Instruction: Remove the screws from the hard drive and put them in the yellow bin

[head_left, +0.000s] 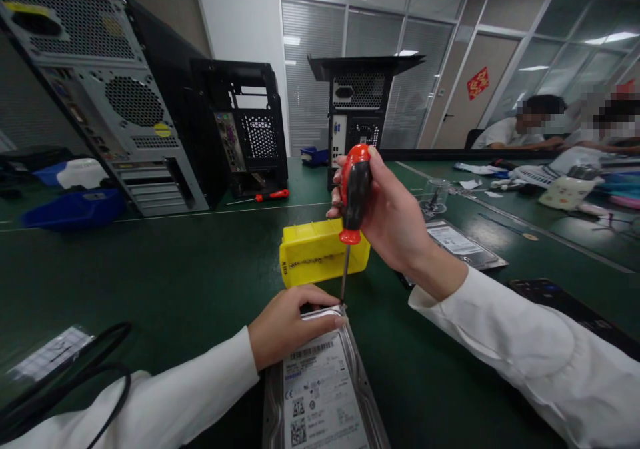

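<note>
counted: two wearer's hands (295, 319) (395, 219), centre; two screwdrivers (357, 189) (270, 196); three computer cases (135, 95) (240, 125) (357, 95), upper left to upper centre; one yellow bin (313, 255), centre; two hard drives (323, 395) (465, 245) visible, lower centre and right.

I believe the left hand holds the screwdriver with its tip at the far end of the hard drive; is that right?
Not quite: the head view shows the right hand, not the left hand, holding the screwdriver, its tip at the far end of the hard drive.
</note>
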A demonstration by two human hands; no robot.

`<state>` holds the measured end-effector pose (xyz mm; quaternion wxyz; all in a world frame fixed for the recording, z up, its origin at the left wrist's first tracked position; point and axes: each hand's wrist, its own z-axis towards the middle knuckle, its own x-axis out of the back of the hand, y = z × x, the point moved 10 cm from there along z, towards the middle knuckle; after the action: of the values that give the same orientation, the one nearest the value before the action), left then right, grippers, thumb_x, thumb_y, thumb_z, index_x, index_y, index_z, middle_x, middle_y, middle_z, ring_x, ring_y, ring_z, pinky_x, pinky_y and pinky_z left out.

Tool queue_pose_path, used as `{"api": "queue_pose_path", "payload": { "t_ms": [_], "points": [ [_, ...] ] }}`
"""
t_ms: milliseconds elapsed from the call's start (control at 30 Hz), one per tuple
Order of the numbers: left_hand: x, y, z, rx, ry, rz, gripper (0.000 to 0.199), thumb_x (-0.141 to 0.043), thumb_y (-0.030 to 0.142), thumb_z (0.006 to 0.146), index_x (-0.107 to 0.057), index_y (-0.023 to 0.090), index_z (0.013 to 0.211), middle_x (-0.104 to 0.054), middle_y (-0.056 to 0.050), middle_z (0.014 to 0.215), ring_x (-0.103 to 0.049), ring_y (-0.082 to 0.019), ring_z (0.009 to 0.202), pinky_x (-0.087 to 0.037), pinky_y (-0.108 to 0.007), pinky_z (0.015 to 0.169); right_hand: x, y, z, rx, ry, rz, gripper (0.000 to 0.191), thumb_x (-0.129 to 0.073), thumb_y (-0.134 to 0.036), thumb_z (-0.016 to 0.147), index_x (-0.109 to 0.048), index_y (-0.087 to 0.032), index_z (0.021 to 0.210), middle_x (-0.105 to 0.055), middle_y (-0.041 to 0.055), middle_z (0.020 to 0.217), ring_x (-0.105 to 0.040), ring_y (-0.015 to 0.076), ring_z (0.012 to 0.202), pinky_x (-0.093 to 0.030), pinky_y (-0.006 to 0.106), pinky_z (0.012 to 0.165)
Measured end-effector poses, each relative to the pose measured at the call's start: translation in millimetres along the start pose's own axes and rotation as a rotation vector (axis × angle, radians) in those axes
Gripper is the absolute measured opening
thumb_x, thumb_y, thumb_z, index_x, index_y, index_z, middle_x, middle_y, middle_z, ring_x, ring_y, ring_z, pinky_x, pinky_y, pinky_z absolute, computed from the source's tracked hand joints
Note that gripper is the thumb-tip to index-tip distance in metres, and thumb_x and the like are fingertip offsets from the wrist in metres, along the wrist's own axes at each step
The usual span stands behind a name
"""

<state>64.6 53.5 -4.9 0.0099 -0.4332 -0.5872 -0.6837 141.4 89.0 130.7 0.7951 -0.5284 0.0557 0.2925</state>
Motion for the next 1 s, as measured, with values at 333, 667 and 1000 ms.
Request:
{"api": "queue_pose_path", "payload": {
  "t_ms": [333,667,1000],
  "points": [
    [-0.7,-0.5,-0.3,-0.012,0.01,0.021,0.035,-0.061,0.042,0.081,-0.068,0.019,0.107,-0.066,-0.006,0.113,-0.059,-0.023,0.103,-0.044,-0.03,0.088,-3.7,-0.1,0.7,0.038,-0.018,-0.067,0.029,-0.057,-0.045,0.079,-0.045,-0.02,0.075,-0.047,-0.0038,0.07,-0.042,0.0048,0.052,-0.035,0.017,0.044],
    [-1.4,-4.2,0.0,-0.006,0.011,0.001,0.038,-0.062,0.044,0.081,-0.066,0.022,0.112,-0.065,-0.004,0.115,-0.059,-0.023,0.104,-0.045,-0.031,0.089,-7.5,1.6,-1.6,-0.022,-0.044,0.049,0.021,-0.043,-0.038,0.089,-0.053,-0.019,0.091,-0.053,-0.0007,0.081,-0.052,0.0077,0.061,-0.044,0.022,0.053],
    [-2.0,-6.8,1.2,-0.002,0.007,-0.046,0.039,-0.064,0.042,0.079,-0.065,0.023,0.114,-0.065,-0.003,0.117,-0.057,-0.023,0.107,-0.043,-0.033,0.093,-2.7,-2.9,-1.9,0.09,0.007,-0.073,0.027,-0.06,-0.037,0.079,-0.038,-0.022,0.083,-0.05,-0.0043,0.074,-0.044,0.0051,0.049,-0.035,0.019,0.044]
  ]
}}
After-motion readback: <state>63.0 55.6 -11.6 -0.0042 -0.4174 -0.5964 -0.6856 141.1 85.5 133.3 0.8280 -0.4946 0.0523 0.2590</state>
